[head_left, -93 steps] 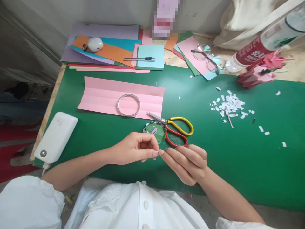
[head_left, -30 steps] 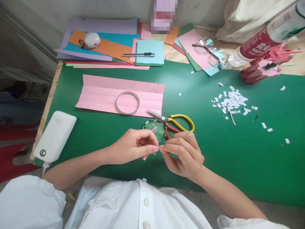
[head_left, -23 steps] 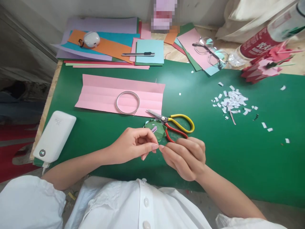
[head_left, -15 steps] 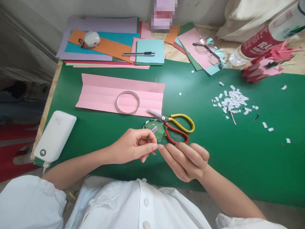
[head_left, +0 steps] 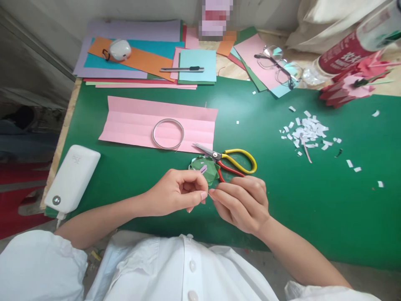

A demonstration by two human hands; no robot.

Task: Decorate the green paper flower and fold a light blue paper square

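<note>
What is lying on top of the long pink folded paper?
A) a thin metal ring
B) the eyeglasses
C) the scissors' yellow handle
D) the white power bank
A: a thin metal ring rests on the pink folded paper, while the other things lie elsewhere on the table.

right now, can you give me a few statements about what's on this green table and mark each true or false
1. The scissors have one yellow handle and one red handle. True.
2. The metal ring lies on the green mat. False: it rests on the pink folded paper.
3. The left hand and right hand meet at their fingertips. True.
4. The glasses sit beside the white power bank. False: they lie far off, on coloured sheets at the back.
5. The white paper scraps lie right of the scissors. True.
</note>
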